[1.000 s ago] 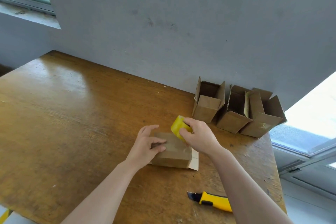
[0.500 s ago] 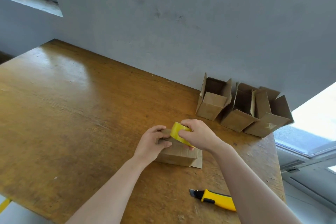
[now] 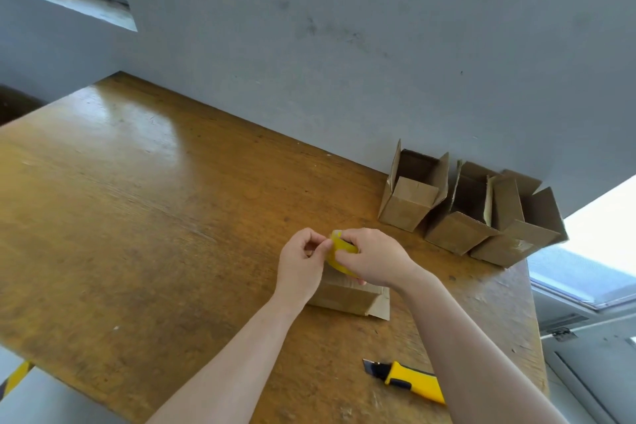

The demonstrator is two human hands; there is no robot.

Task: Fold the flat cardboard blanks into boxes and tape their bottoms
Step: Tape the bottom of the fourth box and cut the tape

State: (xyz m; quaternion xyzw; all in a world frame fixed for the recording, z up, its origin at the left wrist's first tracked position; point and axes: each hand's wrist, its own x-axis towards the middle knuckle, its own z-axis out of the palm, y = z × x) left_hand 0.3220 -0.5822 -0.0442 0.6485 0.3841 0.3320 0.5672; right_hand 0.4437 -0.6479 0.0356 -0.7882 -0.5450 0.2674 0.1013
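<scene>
Brown cardboard box (image 3: 344, 296) lies closed-side up on the wooden table (image 3: 137, 200), right of centre, plain and matte, one loose flap flat at its right near corner. Right hand (image 3: 371, 262) clasps the yellow tape roll (image 3: 339, 251) just above the box; left hand (image 3: 303, 265) pinches the roll's left edge. Three open boxes (image 3: 461, 217) stand far right by the wall; utility knife (image 3: 409, 380) lies near right.

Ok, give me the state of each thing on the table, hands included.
Folded box: lying closed side up beneath both hands.
Tape roll: held over that box.
Right hand: grips the roll.
Left hand: pinches at the roll's edge.
Three boxes: by the wall, tops open.
Knife: lying untouched.
</scene>
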